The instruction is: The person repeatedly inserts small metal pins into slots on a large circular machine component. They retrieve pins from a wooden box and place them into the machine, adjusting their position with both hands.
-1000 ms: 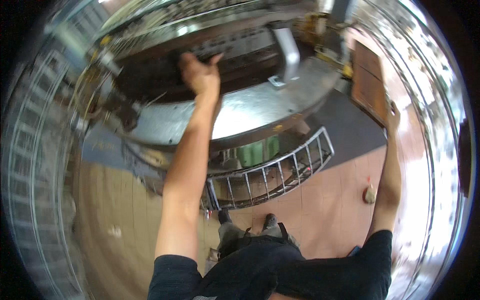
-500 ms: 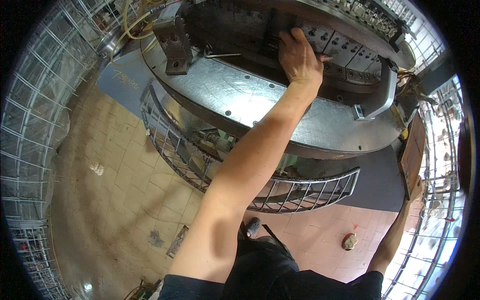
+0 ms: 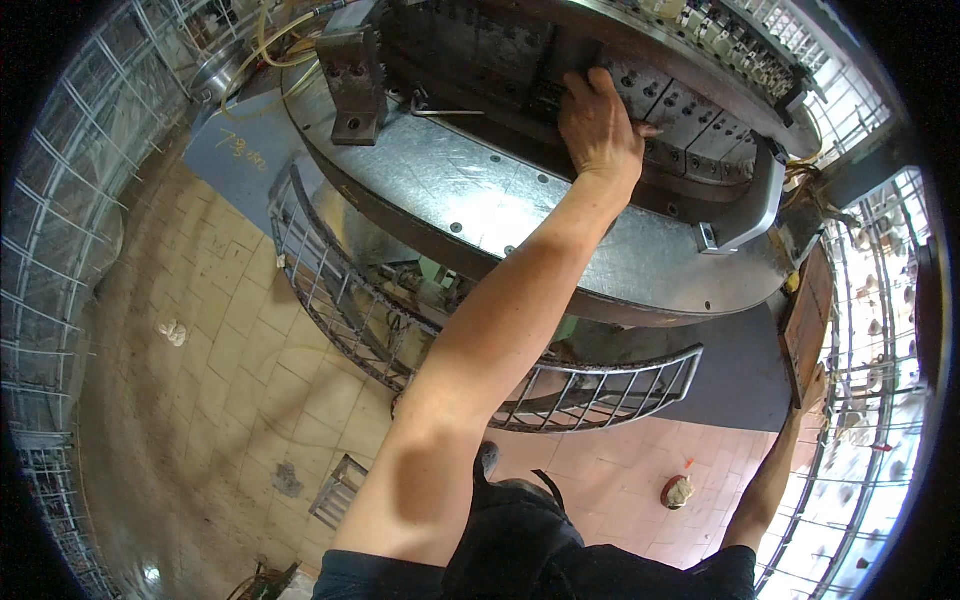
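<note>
My left hand (image 3: 600, 130) reaches into the curved recess of a round metal machine (image 3: 450, 190). Its fingers bend down against a dark slot between bolted steel blocks (image 3: 690, 115), and the thumb points away to the right. The fingertips are partly hidden, and I see no tool in this hand. An L-shaped hex key (image 3: 450, 112) lies on the recess's edge to its left. At the far right, my right hand (image 3: 813, 388) is at the lower end of a brown panel (image 3: 808, 325). Its fingers are too small and hidden to read.
A steel bracket (image 3: 352, 95) stands on the machine's left rim, a curved metal handle (image 3: 755, 205) on its right. Below hangs a curved wire guard (image 3: 600, 390). Wire mesh fencing (image 3: 60, 250) flanks both sides. A small round container (image 3: 677, 491) sits on the tiled floor.
The view has shifted slightly, so the floor and right side appear a little to the left. My left hand stays at the same blocks, nearly unchanged. My right hand remains beside the panel.
</note>
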Tool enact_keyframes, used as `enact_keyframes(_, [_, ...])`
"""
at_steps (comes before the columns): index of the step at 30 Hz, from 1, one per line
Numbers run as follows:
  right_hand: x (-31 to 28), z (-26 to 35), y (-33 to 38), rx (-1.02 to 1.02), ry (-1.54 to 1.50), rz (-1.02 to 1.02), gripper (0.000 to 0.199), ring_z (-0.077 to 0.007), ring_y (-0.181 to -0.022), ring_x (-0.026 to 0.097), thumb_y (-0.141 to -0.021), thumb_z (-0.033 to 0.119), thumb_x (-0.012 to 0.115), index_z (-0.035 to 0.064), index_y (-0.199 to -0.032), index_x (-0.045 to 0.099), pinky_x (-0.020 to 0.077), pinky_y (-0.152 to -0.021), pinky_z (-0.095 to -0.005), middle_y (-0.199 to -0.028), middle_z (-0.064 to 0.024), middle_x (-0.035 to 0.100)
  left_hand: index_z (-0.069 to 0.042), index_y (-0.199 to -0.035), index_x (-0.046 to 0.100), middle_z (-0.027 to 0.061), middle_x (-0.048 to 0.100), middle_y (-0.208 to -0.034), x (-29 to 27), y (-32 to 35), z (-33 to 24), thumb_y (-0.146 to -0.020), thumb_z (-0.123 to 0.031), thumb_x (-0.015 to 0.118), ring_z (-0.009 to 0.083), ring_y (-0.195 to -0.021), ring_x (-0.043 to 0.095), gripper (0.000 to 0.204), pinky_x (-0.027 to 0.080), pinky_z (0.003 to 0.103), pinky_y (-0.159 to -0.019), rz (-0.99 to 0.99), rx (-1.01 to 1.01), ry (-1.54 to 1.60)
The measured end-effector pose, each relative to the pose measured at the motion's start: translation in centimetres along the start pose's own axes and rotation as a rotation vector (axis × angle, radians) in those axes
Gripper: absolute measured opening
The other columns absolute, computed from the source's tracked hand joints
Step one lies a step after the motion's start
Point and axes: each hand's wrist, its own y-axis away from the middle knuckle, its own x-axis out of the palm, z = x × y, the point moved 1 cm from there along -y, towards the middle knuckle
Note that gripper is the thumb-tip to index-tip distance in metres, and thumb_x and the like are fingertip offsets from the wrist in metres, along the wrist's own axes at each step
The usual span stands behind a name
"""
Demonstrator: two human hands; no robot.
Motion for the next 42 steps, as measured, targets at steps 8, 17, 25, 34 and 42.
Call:
enact_keyframes(8, [-0.3,0.3,-0.2,-0.055,0.033,0.073,0.053,-0.0337,-0.085,0.067,-0.107,0.045,0.042,0.0002,-0.126,0.063,0.0502,-0.077,-0.0419,-0.099,-0.0221,0.071,0.003,-0.125,0.036,0.0257,0.046,-0.123,0.0,-0.2,0.2,-0.067,-0.033,0.093,0.0414,-0.111,0.058,0.089,0.055,0.046,-0.089,0.057,-0.017,-0.007])
enact_keyframes(17, [-0.7,1.3,0.3,-0.066,0.068,0.046,0.052,-0.0339,-0.084,0.066,-0.107,0.045,0.042,0.0003,-0.124,0.064,0.0500,-0.078,-0.0424,-0.098,-0.0217,0.071,0.004,-0.124,0.038,0.0251,0.046,-0.121,0.1,-0.2,0.4,-0.068,-0.033,0.093,0.0403,-0.110,0.058,0.086,0.056,0.044,-0.088,0.067,-0.004,-0.006])
enact_keyframes(25, [-1.2,2.1,0.5,-0.068,0.105,0.035,0.051,-0.0341,-0.084,0.066,-0.107,0.044,0.042,0.0003,-0.122,0.064,0.0497,-0.078,-0.0429,-0.097,-0.0213,0.071,0.001,-0.124,0.039,0.0237,0.046,-0.120,0.0,-0.2,0.4,-0.068,-0.033,0.093,0.0409,-0.110,0.059,0.085,0.056,0.045,-0.088,0.061,-0.009,0.018])
enact_keyframes(34, [-2.5,4.6,1.9,-0.078,0.289,0.101,0.050,-0.0343,-0.084,0.065,-0.107,0.043,0.042,0.0003,-0.119,0.065,0.0495,-0.078,-0.0435,-0.097,-0.0209,0.071,0.001,-0.122,0.039,0.0225,0.045,-0.121,-0.1,-0.3,0.3,-0.068,-0.032,0.093,0.0411,-0.110,0.059,0.083,0.058,0.046,-0.086,0.069,-0.011,0.009])
enact_keyframes(42, [-2.6,4.7,2.4,0.002,0.114,-0.290,0.040,-0.0348,-0.090,0.068,-0.106,0.035,0.047,0.0042,-0.116,0.069,0.0500,-0.079,-0.0446,-0.102,-0.0173,0.072,-0.003,-0.115,0.041,0.0195,0.047,-0.116,0.3,-0.1,0.3,-0.064,-0.028,0.094,0.0377,-0.106,0.059,0.078,0.054,0.043,-0.088,0.059,-0.044,0.040])
